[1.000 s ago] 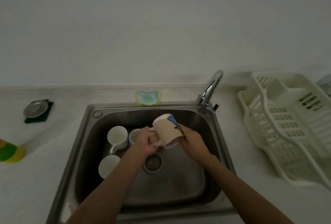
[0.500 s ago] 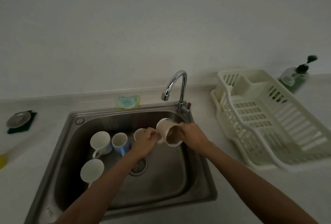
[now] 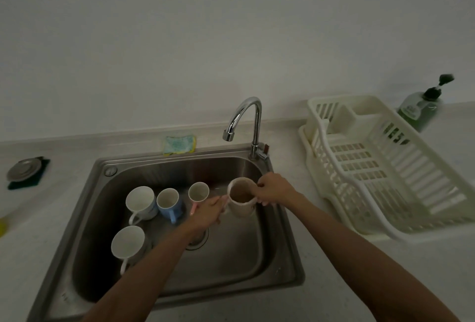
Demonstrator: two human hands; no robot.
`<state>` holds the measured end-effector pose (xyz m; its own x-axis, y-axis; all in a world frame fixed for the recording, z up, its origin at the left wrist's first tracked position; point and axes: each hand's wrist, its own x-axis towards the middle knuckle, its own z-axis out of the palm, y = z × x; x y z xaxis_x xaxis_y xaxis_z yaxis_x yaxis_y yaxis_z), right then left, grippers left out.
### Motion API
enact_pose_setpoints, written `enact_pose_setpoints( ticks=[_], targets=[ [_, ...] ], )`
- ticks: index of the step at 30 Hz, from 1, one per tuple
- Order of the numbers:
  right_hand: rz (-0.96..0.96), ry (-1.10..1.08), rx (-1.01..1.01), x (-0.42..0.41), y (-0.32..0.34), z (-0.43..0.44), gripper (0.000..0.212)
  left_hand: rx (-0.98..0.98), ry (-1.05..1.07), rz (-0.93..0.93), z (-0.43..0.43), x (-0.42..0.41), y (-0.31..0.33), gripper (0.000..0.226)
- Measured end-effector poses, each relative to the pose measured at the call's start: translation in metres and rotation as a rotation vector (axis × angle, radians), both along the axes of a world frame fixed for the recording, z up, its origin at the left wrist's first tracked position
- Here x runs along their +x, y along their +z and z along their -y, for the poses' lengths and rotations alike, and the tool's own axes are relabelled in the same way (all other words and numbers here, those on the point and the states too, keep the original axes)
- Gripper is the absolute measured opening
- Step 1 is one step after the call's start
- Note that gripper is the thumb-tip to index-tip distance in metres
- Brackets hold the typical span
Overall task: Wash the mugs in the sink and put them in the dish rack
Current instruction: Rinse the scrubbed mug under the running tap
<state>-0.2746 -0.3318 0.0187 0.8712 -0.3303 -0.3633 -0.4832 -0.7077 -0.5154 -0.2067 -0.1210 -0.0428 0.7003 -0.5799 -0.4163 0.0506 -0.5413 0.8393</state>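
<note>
Left hand (image 3: pixel 207 215) grips handle of beige mug (image 3: pixel 241 209); right hand (image 3: pixel 273 190) wraps its side; upright over sink (image 3: pixel 231 270).

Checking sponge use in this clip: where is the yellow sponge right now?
Head view: the sponge lies on the counter just behind the back rim of the sink, left of the faucet.

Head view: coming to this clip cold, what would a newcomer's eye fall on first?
First, the beige mug, held upright over the right side of the sink: the left hand grips its handle side and the right hand its far side. Next come four mugs standing mouth-up in the basin's left half: rear white mug, blue mug, pink-handled mug and front white mug. Then the white dish rack on the counter to the right.
</note>
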Motion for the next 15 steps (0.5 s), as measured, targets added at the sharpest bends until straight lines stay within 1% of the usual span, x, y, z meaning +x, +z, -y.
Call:
enact_pose_setpoints(
  ticks=[2, 4, 6, 8, 10, 11, 13, 15],
  targets=[
    [0.057, -0.092, 0.045, 0.001, 0.003, 0.009, 0.037, -0.025, 0.043, -0.034, 0.000, 0.000, 0.000, 0.035],
    [0.161, -0.165, 0.034, 0.005, 0.004, 0.022, 0.027, -0.045, 0.090, -0.065, 0.001, 0.003, 0.006, 0.034],
    [0.262, -0.235, 0.003, 0.011, 0.008, 0.035, 0.019, -0.058, 0.088, -0.081, 0.002, 0.008, 0.013, 0.036],
    [0.328, -0.305, 0.009, 0.022, 0.013, 0.042, 0.020, -0.079, 0.076, -0.100, 0.002, 0.015, 0.019, 0.032],
    [0.306, -0.315, 0.001, 0.033, 0.019, 0.045, 0.029, -0.080, 0.092, -0.113, 0.001, 0.024, 0.019, 0.034],
    [0.283, -0.303, -0.013, 0.038, 0.021, 0.045, 0.030, -0.084, 0.103, -0.122, 0.001, 0.028, 0.019, 0.036],
    [0.276, -0.259, -0.051, 0.047, 0.021, 0.046, 0.027, -0.109, 0.114, -0.143, -0.001, 0.035, 0.017, 0.037],
    [0.267, -0.261, -0.056, 0.051, 0.019, 0.047, 0.025, -0.130, 0.123, -0.163, -0.001, 0.039, 0.016, 0.038]
  ],
)
